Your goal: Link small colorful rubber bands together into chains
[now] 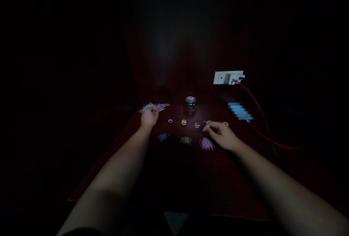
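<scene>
My left hand [148, 118] is closed at the near edge of a mixed pile of thin coloured bands [160, 106] at the back left; its fingertips are mostly hidden. Fingers pressed together, my right hand [220, 134] hovers by a pink ring-shaped band [197, 125] and a green one [208, 122]. Whatever either hand holds is too small to make out. Also in that row are a blue ring [170, 121], yellow rings [184, 122] and an orange ring [226, 123]. Nearer lie sorted-looking piles of blue bands [163, 137], yellowish bands [185, 140] and purple bands [207, 144].
A clear lidded jar [190, 104] stands at the back of the dark red table [174, 178]. To the right lies a phone-like thing with a blurred screen [240, 111]. A red cable [255, 99] runs from a charger in the wall socket [221, 78]. The surroundings are very dark.
</scene>
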Demonstrator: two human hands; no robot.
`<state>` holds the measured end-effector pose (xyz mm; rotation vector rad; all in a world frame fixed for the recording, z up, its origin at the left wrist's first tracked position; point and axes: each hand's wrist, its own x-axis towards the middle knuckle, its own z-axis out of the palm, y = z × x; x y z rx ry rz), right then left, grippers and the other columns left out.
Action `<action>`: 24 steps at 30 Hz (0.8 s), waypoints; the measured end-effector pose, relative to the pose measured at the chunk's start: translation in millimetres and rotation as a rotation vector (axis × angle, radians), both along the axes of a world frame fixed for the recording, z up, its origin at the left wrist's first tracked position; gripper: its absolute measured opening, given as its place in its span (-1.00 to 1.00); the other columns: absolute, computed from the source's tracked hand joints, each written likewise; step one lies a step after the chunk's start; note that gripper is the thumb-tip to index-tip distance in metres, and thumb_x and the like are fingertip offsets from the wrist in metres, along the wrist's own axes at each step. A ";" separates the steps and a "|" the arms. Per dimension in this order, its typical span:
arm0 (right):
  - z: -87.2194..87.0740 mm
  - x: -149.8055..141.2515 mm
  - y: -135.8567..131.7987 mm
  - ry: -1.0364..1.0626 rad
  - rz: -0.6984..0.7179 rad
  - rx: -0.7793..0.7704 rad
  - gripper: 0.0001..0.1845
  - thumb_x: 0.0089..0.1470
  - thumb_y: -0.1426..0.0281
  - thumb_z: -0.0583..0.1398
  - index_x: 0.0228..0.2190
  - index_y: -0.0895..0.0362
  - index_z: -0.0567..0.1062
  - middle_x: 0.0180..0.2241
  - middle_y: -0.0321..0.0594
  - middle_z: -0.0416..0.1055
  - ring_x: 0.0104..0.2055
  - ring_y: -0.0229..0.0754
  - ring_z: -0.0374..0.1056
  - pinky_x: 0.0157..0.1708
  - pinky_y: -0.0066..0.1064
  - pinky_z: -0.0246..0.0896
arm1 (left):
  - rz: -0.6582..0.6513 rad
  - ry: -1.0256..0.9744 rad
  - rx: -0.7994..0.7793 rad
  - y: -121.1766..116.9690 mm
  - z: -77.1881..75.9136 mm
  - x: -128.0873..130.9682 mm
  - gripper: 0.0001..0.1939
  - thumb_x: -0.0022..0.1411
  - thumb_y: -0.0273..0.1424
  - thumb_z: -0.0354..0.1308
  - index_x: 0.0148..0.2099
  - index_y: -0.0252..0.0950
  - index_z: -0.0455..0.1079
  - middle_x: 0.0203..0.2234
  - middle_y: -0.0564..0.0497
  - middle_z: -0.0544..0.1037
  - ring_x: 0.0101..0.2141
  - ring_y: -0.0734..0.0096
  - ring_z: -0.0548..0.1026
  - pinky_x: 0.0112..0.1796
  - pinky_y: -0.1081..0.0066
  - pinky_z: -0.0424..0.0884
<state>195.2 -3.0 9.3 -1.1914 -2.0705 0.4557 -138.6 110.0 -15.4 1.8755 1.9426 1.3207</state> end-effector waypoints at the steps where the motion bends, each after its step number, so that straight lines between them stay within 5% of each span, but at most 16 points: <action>1: -0.2 -0.2 0.1 0.004 0.001 0.004 -0.77 0.05 0.40 0.07 -0.37 0.17 0.52 -0.49 -0.23 0.46 -0.49 -0.25 0.28 -0.46 -0.43 0.15 | -0.001 -0.012 0.019 -2.4 0.6 0.8 -0.82 0.13 -0.37 0.08 -0.23 -0.32 0.43 -0.34 -0.04 0.58 -0.36 0.37 0.52 -0.26 0.40 0.43; 7: -2.3 -0.9 1.2 0.044 -0.008 0.027 -0.78 0.04 0.42 0.07 -0.38 0.17 0.53 -0.52 -0.26 0.43 -0.52 -0.28 0.25 -0.48 -0.45 0.13 | -0.075 -0.067 0.211 -28.1 12.8 20.1 -0.84 0.18 -0.33 0.06 -0.25 -0.31 0.37 -0.33 -0.04 0.55 -0.30 0.42 0.52 -0.21 0.43 0.44; 15: -2.7 -8.4 1.1 0.237 0.058 0.026 -0.79 0.00 0.44 0.13 -0.29 0.20 0.50 -0.51 -0.29 0.34 -0.52 -0.34 0.16 -0.53 -0.52 0.08 | -0.282 0.050 0.332 -85.5 40.8 84.5 -0.85 0.19 -0.30 0.13 -0.23 -0.25 0.38 -0.30 0.01 0.57 -0.25 0.38 0.55 -0.14 0.38 0.45; 24: 5.5 -17.5 -4.5 0.370 0.084 0.081 -0.70 0.00 0.42 0.16 -0.18 0.21 0.48 -0.45 -0.28 0.35 -0.57 -0.39 0.11 -0.55 -0.53 0.06 | -0.515 0.011 0.267 -118.4 40.9 132.7 -0.74 0.12 -0.33 0.23 -0.13 -0.22 0.32 -0.36 0.06 0.63 -0.28 0.37 0.59 -0.16 0.36 0.46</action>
